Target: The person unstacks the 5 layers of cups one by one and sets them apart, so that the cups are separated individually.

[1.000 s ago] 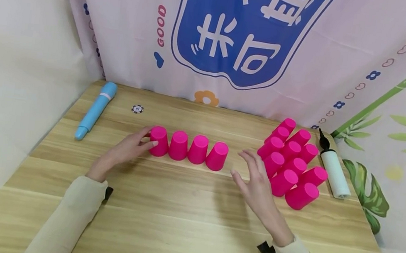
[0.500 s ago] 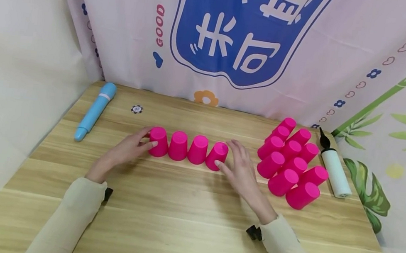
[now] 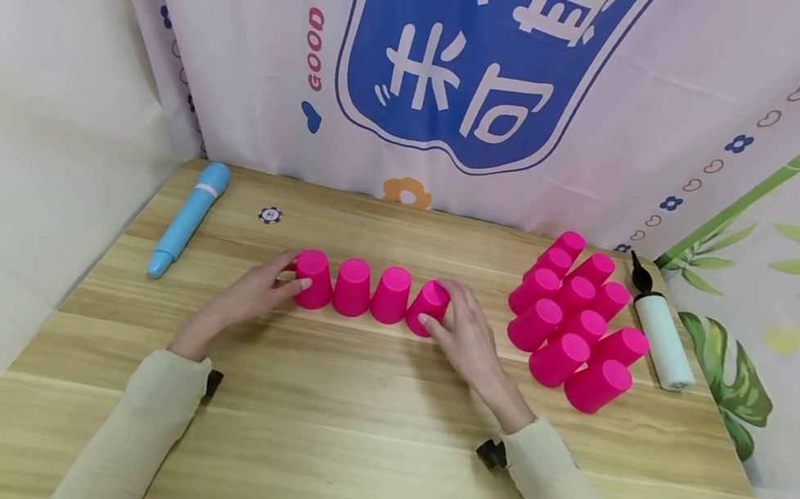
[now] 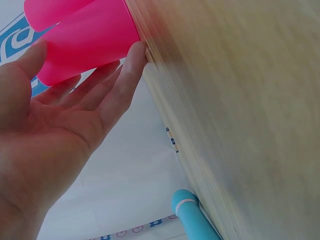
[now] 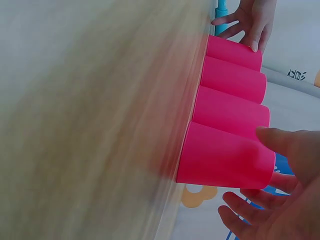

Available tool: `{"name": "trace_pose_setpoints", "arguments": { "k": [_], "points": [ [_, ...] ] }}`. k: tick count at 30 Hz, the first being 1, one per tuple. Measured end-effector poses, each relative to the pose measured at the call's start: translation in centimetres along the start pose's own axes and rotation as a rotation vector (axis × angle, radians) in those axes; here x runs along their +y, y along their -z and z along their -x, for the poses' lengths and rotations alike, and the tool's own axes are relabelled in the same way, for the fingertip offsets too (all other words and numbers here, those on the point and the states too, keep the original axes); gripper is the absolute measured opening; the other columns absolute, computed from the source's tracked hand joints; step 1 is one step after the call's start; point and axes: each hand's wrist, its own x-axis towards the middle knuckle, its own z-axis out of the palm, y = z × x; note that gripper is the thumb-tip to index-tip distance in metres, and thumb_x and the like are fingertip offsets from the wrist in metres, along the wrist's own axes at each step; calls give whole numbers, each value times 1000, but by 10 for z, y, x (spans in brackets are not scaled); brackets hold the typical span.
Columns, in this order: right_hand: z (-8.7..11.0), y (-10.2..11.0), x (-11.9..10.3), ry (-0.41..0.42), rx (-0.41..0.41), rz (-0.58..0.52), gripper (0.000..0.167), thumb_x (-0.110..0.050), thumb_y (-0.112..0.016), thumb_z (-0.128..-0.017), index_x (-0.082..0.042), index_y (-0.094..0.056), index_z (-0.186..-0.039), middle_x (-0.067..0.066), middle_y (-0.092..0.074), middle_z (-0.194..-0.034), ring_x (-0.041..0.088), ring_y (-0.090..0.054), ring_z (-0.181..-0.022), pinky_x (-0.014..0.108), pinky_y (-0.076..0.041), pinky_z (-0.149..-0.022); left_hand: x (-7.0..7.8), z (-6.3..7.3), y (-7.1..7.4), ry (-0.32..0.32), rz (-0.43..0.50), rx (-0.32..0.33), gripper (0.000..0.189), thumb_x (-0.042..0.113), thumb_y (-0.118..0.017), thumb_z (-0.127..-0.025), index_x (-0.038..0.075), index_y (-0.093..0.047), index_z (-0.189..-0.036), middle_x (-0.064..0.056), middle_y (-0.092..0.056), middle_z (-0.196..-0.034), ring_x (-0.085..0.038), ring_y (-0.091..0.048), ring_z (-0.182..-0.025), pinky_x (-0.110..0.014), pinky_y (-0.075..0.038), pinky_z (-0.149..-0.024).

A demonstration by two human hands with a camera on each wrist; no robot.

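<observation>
A row of several upside-down pink plastic cups stands on the wooden table (image 3: pixel 349 433) in the head view. My left hand (image 3: pixel 257 295) rests against the leftmost cup (image 3: pixel 313 293), thumb at its front and fingers along its outer side. In the left wrist view those fingers (image 4: pixel 122 90) are fairly straight, one tip by the cup's rim. At the other end, my right hand (image 3: pixel 472 344) spreads around the rightmost cup (image 3: pixel 422 316). Its thumb (image 5: pixel 275 140) overlaps the cup's near side in the right wrist view, while the relaxed fingers extend past its base.
More upside-down pink cups (image 3: pixel 558 358) stand clustered right of the row. Beyond them lies a white hand pump (image 3: pixel 664 341) with a black nozzle. A blue tube-shaped pump (image 3: pixel 189 217) and a poker chip (image 3: pixel 270 215) lie back left. A printed curtain (image 3: pixel 258 60) hangs behind the table.
My right hand has moved left from beside the clustered cups to the row's rightmost cup, thumb coming to its front. The left hand and the row stay nearly in place.
</observation>
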Motion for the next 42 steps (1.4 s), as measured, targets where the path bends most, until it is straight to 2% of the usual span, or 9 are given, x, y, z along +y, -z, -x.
{"name": "trace_pose_setpoints", "arguments": {
  "k": [13,18,20,22,26,29,35,38,42],
  "points": [
    [-5,-3,-1,-55,22,12,52,-19,-75,-85,-9,-51,-131,9,-56,-127,24,-57,-111,44,-54,-85,0,1,-2,9,3,-5,66,38,-51,-100,9,-23,-152,-22,-37,-147,-43,-42,-130,-54,-41,-102],
    [2,7,-5,-37,52,5,53,-21,-75,-85,-9,-51,-131,9,-57,-123,24,-60,-101,39,-55,-72,1,0,-2,11,6,-7,66,37,-51,-100,8,-23,-152,-22,-37,-146,-43,-42,-129,-54,-41,-102],
    [7,15,-6,-8,87,7,53,-21,-76,-85,-8,-51,-130,10,-59,-120,24,-60,-95,37,-55,-67,2,-1,-3,12,5,-8,66,37,-51,-100,9,-23,-152,-22,-37,-147,-43,-42,-129,-54,-42,-102],
    [11,25,-7,22,133,13,52,-21,-76,-84,-8,-52,-129,10,-60,-116,26,-60,-92,38,-54,-66,3,-1,-2,17,7,-8,66,37,-51,-100,9,-23,-152,-22,-37,-147,-43,-43,-129,-54,-42,-101],
    [22,51,-5,47,223,26,52,-21,-78,-82,-7,-55,-127,9,-61,-116,25,-59,-93,37,-53,-74,3,-2,-2,14,5,-9,66,38,-51,-100,9,-23,-152,-22,-37,-146,-43,-44,-128,-54,-42,-101],
    [32,72,-3,31,278,31,55,-20,-79,-81,-6,-55,-128,8,-59,-118,22,-58,-97,31,-52,-77,2,-3,-2,6,1,-6,66,39,-50,-100,8,-23,-151,-24,-37,-146,-44,-45,-127,-54,-43,-100],
    [54,115,9,-3,416,37,54,-10,-79,-80,-3,-55,-128,12,-59,-117,18,-56,-95,13,-44,-76,3,-3,-1,7,-3,-2,67,40,-50,-99,8,-23,-151,-24,-38,-145,-45,-46,-126,-54,-43,-100],
    [67,135,15,-49,494,48,54,-5,-77,-80,-2,-54,-129,13,-59,-114,10,-54,-94,8,-43,-77,2,-2,-1,8,-6,-6,67,41,-50,-100,9,-23,-152,-24,-37,-146,-44,-45,-127,-54,-43,-100],
    [83,159,23,-115,597,73,54,-1,-75,-80,-1,-55,-130,15,-59,-111,-2,-51,-92,9,-44,-75,1,-2,0,8,-13,-10,68,42,-49,-100,8,-22,-152,-24,-36,-147,-45,-44,-128,-54,-42,-101]
  ]
}}
